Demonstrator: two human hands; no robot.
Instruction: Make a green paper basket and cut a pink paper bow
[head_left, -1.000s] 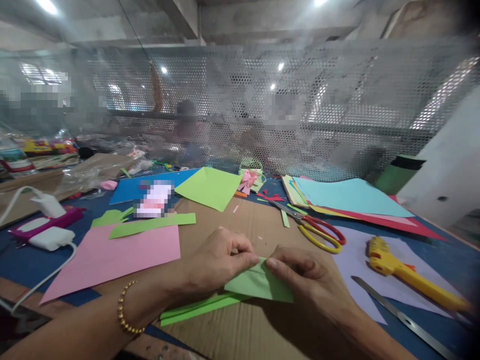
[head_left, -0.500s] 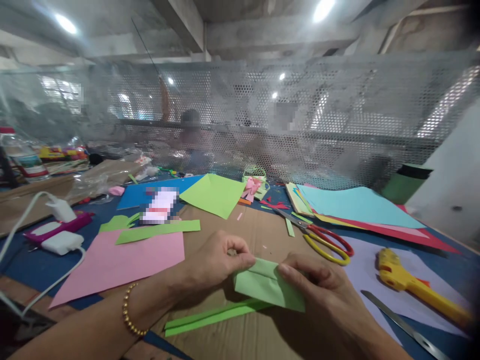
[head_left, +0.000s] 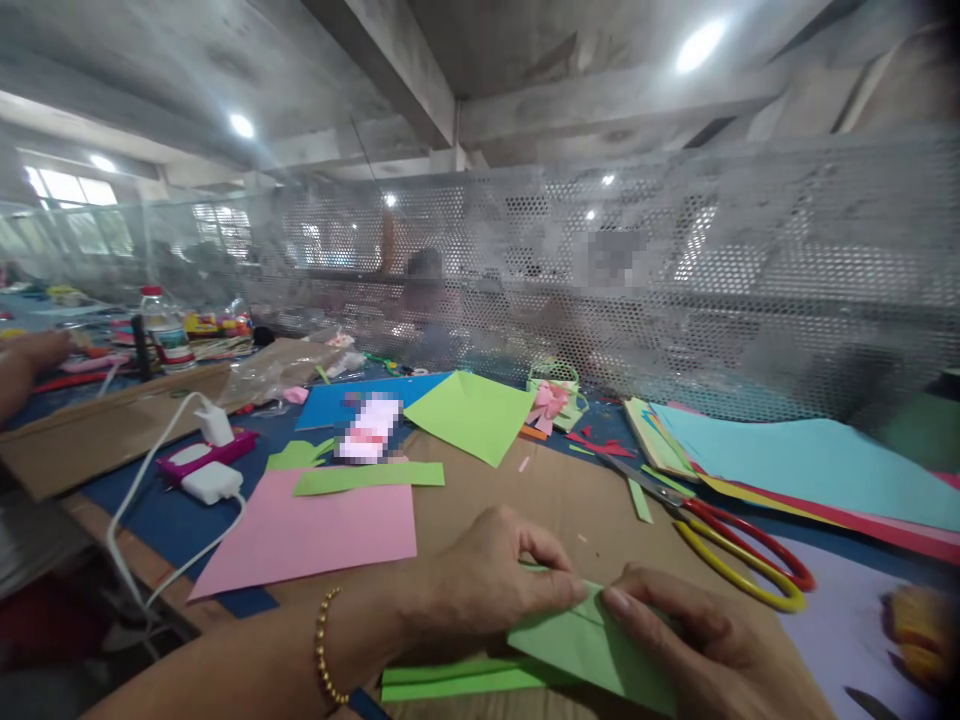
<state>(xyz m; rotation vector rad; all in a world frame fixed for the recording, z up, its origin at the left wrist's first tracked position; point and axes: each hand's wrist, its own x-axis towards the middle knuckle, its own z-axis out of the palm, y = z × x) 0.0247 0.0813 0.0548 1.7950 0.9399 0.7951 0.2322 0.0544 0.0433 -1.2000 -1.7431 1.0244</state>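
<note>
A folded piece of light green paper (head_left: 592,645) is held between both my hands over a brown cardboard sheet (head_left: 480,510). My left hand (head_left: 506,575), with a gold bead bracelet at the wrist, pinches its upper edge between thumb and fingers. From the other side my right hand (head_left: 697,635) grips the same paper, thumb on top and fingers partly hidden beneath. Bright green paper strips (head_left: 465,680) lie on the cardboard just below the held piece. Scissors (head_left: 742,555) with red and yellow handles rest to the right, beyond my right hand.
Pink paper (head_left: 322,530) with a green strip (head_left: 375,479) lies left; a lime sheet (head_left: 469,415) is farther back. A coloured paper stack (head_left: 817,460) sits right. A power strip (head_left: 206,455) with cables stands left. Another person's hand (head_left: 37,355) shows at far left.
The view has swung left, so everything sits farther right and lower. Both hands keep hold of the green paper and are now closer together. Another person's hand has come into view.
</note>
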